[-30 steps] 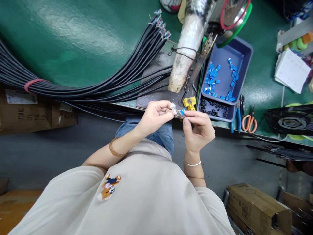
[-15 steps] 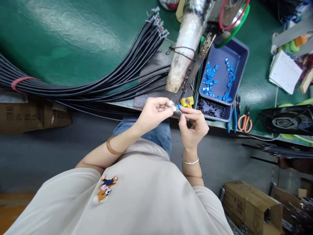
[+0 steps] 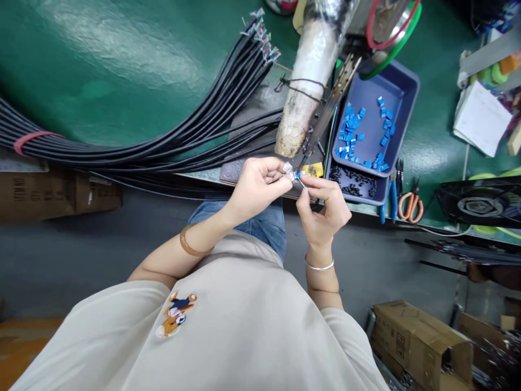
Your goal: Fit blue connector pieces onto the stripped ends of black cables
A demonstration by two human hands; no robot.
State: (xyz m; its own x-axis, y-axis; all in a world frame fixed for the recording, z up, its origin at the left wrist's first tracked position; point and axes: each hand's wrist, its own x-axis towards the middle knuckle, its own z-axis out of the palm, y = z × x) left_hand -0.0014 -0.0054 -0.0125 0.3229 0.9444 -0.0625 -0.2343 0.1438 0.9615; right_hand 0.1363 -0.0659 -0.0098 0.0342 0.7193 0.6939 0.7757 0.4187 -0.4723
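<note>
Left hand: the left hand [image 3: 260, 187] is curling nearly closed, its thumb and fingers pinching a clear piece [image 3: 288, 168] near the middle of the frame.
Right hand: the right hand [image 3: 325, 212] is holding its thumb and index finger slightly apart; it is touching or gripping a small blue piece [image 3: 300, 174] at the index fingertip, though blur is hiding the exact contact. The other fingers are bending loosely.
Thin strand: a pale strand [image 3: 302, 184] is running between the blue piece and the right thumb.
Progress: the blue piece is lying right beside the clear one, and the two are seemingly meeting; whether they are joining cannot be told.
Blue stock: many loose blue pieces [image 3: 350, 130] are lying in the upper tray [image 3: 412, 108], right of centre.
Dark stock: small black pieces [image 3: 353, 189] are lying in the lower tray [image 3: 381, 196], just below.
Cables: black cables [image 3: 163, 149] are sweeping in from the left edge, many showing bare coloured ends [image 3: 264, 41] at upper centre.
Near the fingertips: a yellow piece [image 3: 316, 169] is lying just beyond the right hand, and a wrapped tube [image 3: 299, 98] is pointing down towards both hands.
Tools: blue-handled pliers [image 3: 393, 200] and orange-handled scissors [image 3: 412, 206] are resting at the surface [image 3: 122, 70] edge, centre right.
</note>
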